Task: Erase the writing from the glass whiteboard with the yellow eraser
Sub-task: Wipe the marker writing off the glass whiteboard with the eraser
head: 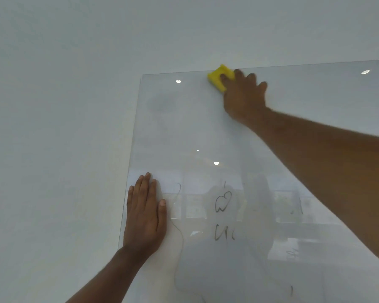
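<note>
The glass whiteboard (pixel 184 132) hangs on a white wall, its top edge running across the upper part of the view. My right hand (pixel 243 97) presses the yellow eraser (pixel 219 77) flat against the glass just under the top edge. My left hand (pixel 146 213) lies flat on the board's left edge, fingers together, holding nothing. Dark marker writing (pixel 222 202) remains in the lower middle of the glass, with more strokes (pixel 224 234) below it and faint marks at the right, partly hidden by my right forearm.
The white wall (pixel 53 106) fills the left and top of the view. A faint grey smudge (pixel 162 104) shows on the upper left of the glass. Ceiling lights and a room reflect in the board.
</note>
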`<action>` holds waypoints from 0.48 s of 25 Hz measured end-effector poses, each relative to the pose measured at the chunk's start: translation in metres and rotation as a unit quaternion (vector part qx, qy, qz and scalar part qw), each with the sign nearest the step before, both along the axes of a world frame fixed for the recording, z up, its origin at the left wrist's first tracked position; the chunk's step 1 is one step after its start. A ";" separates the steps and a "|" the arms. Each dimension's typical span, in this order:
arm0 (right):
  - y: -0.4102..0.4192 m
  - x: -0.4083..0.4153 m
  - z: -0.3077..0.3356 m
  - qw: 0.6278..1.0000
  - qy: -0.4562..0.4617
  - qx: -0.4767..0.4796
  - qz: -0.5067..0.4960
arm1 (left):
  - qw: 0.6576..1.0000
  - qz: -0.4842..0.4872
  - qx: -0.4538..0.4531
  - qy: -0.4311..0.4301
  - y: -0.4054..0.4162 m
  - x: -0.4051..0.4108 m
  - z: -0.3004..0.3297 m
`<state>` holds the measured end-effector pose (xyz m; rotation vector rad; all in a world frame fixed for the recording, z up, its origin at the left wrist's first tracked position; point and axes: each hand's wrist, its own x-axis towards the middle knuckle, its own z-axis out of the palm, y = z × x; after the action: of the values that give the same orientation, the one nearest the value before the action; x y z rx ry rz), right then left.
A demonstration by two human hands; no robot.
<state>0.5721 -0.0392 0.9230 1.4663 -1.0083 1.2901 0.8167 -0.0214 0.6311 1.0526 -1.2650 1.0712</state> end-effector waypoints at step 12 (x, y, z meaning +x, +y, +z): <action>0.000 0.023 -0.273 0.911 0.402 -0.037 0.084 | 0.981 -0.163 -0.050 0.097 0.009 0.009 -0.002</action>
<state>0.5953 -0.0393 0.6502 1.8165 -0.2846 0.6869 0.8260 -0.0127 0.6290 0.8171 -1.1642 0.7558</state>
